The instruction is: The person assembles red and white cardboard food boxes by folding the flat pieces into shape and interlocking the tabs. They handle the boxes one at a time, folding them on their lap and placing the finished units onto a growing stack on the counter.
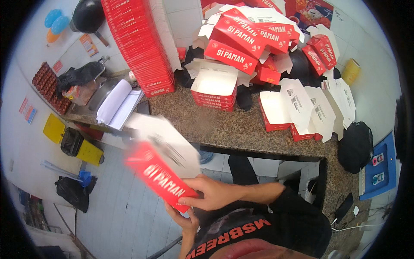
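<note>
A red cardboard food box (pixel 151 170) with white lettering hangs tilted in front of me, over the floor. Its white lid flap (pixel 172 144) stands open away from me, and the far end is smeared by motion. My right hand (pixel 211 194) grips the near end, thumb on the red side. From below, my left hand (pixel 184 221) holds the same end, its fingers partly hidden behind the box. On the counter beyond stands a short stack of open red boxes (pixel 214 96), white inside. More open boxes (pixel 276 110) lie to its right, lids leaning rightward.
A granite counter (pixel 181 116) runs across. It bears a tall stack of flat red boxes (pixel 140 47), a heap of folded boxes (pixel 241 34), an open notebook (pixel 118 101) and a black bag (pixel 355 146). A yellow bin (pixel 89 151) and a black bag of rubbish (pixel 71 192) stand left.
</note>
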### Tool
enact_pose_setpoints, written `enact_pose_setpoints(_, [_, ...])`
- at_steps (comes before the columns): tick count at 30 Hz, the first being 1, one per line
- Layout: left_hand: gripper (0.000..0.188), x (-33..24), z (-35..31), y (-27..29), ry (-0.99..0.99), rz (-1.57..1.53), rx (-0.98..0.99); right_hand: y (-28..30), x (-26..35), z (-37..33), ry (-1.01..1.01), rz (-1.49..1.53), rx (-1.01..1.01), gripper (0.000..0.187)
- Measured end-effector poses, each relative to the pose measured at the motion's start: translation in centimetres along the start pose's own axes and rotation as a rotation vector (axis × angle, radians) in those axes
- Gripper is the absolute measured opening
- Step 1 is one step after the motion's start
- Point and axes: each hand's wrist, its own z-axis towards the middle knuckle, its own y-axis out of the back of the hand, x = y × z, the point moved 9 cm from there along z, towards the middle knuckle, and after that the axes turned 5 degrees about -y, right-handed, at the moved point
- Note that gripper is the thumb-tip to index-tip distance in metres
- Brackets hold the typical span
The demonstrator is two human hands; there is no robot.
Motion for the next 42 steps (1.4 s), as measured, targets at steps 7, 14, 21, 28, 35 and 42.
enact_pose_setpoints(7, [0.047,13.9,-11.5,-7.8,0.305,0.082,0.620,13.7,20.0,4.4,0.738,-1.124,-0.676,0.017])
enact_pose_setpoints(14, [0.045,17.6,-19.0,-10.4,0.386,0.340,0.795,42.8,29.1,7.3,0.074,-1.593,-0.786,0.080])
enact_pose_setpoints(21, [0.044,18.1,-20.1,-10.8,0.331,0.313,0.778,45.3,24.1,-7.6,0.338,-1.643,-0.895,0.046])
enact_pose_setpoints(28, [0.042,17.1,-18.5,-10.8,0.247,0.292,0.800,49.4,21.2,-28.3,0.040,-1.535,-1.313,0.041])
enact_pose_setpoints(35, [0.042,16.3,-17.5,-12.2,0.159,0.273,0.843,60.3,4.7,-50.1,-0.634,-1.254,-1.388,0.051])
enact_pose_setpoints(42, [0.043,16.6,-17.1,-12.3,0.161,0.316,0.879,60.3,-3.6,-53.8,-0.746,-1.178,-1.285,0.049])
